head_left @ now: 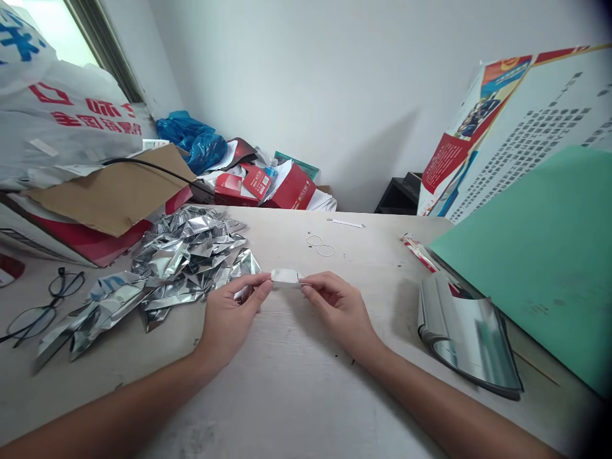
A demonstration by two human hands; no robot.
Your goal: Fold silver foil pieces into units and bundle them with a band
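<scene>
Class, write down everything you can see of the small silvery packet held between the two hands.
The small silvery rectangular packet looks like matt foil, flat and lying level, long side across the view. The left hand pinches its left end, the right hand its right end, over the pale table. No print is legible.

Bright daylight enters from the window (52,29) upper left; foil packets (186,255) glare; corners darken and bend.

On worktop (296,395), ctr: small packet (285,277) pinched betw. left hand (229,319) & right hand (337,309), pouch pile (186,261) just L of hands, glasses (43,306) further L nr edge, rubber bands (321,245) behind packet, sheet stack (468,338) R of right hand, board (540,255) R of/behind stack, poster (516,127) behind board, boxes (268,185) at back L.
</scene>
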